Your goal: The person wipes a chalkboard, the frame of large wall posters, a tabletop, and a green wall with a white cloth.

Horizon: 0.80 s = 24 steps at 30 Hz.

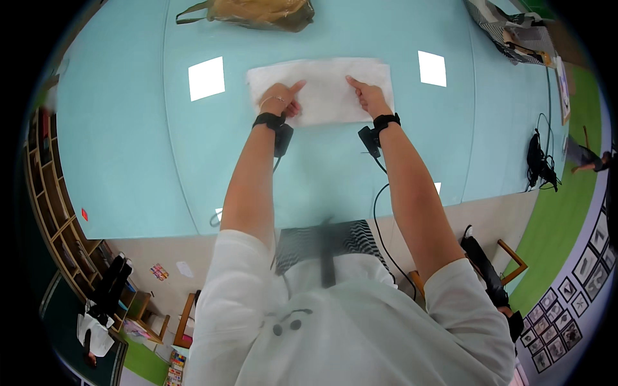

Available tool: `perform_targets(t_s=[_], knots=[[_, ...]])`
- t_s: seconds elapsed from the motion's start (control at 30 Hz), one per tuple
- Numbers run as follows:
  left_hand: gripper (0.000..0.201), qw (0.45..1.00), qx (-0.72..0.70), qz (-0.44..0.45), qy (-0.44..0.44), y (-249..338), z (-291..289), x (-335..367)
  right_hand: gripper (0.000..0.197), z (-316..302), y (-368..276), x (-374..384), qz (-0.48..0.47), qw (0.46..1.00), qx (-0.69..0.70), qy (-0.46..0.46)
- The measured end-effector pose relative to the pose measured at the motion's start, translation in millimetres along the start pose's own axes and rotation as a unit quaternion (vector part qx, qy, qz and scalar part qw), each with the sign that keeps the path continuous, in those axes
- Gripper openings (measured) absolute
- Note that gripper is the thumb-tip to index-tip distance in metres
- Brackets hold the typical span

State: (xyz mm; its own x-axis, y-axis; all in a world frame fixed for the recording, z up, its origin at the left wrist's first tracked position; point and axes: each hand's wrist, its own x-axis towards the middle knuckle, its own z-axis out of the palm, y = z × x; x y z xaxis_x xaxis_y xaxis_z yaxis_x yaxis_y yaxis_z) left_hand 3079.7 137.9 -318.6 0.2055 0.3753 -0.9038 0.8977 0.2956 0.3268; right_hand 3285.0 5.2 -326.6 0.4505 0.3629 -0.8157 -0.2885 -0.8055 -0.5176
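A white folded cloth [325, 96] lies flat as a wide rectangle on the pale blue table [322, 167]. My left hand [280, 100] rests on the cloth's left part, fingers curled in and thumb stretched inward. On the right part sits my right hand [370, 98], likewise with curled fingers and its thumb pointing toward the left. Neither hand shows anything held, and the cloth is not bunched at them. Each wrist wears a black strap with a small black box; a thin bracelet circles the left wrist.
Beyond the cloth lies a brownish bag [264, 13] with a strap. A black-and-white patterned bag [512, 32] is at the far right corner. Black cables [542, 157] lie at the right edge, and another cable [380, 225] hangs beside my right arm. Other people are at both sides.
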Motion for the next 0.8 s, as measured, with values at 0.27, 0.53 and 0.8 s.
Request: perform_targets(t_s=[0.27,0.53,0.8], knots=[[0.061,0.987,0.076,0.14,-0.018,-76,113,-72,0.036,-2,193,-48,-0.386,0.852,-0.317,0.156],[0.067,0.952,0.206,0.226,0.024,-161,218,-111,0.033,11,314,-154,-0.274,0.841,-0.461,0.069],[0.056,0.965,0.196,0.155,-0.073,-153,217,-114,0.041,-13,242,-205,-0.176,0.966,-0.18,0.052]])
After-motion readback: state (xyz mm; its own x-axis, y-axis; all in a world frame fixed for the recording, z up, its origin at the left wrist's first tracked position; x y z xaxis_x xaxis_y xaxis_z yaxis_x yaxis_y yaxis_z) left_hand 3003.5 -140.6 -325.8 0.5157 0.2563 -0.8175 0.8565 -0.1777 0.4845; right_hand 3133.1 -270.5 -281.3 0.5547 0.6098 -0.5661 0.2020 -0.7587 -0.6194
